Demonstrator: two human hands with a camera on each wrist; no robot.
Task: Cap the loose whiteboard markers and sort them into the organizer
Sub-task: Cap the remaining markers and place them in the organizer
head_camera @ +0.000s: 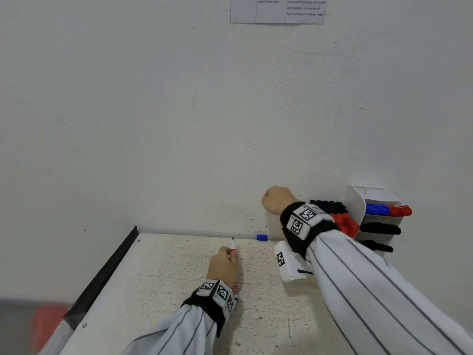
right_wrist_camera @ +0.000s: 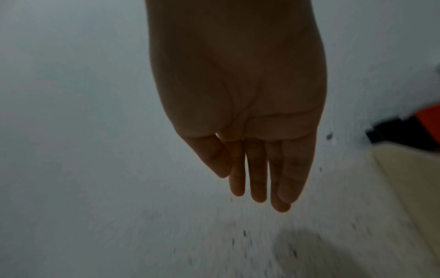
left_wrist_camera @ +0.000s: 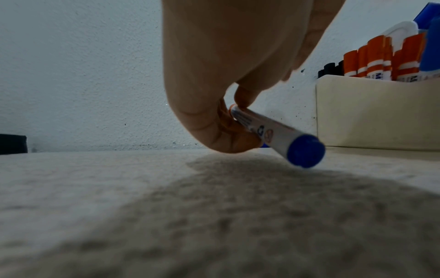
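My left hand (head_camera: 231, 253) rests on the speckled table (head_camera: 158, 272) and pinches a white marker (head_camera: 233, 245) with no cap on, its dark tip aimed at the wall. The left wrist view shows the marker (left_wrist_camera: 273, 131) between thumb and fingertips, its blue tail end toward the camera. A loose blue cap (head_camera: 261, 237) lies at the foot of the wall, right of the tip. My right hand (head_camera: 275, 201) hangs above that cap, left of the white organizer (head_camera: 357, 203). Its fingers (right_wrist_camera: 258, 184) are straight and hold nothing. Black, red and blue capped markers fill the organizer (left_wrist_camera: 376, 112).
The wall stands right behind the table. A printed sheet (head_camera: 277, 8) is stuck high on it. A black strip (head_camera: 102, 275) runs along the table's left edge, with a blurred red thing (head_camera: 48, 321) below it on the floor side.
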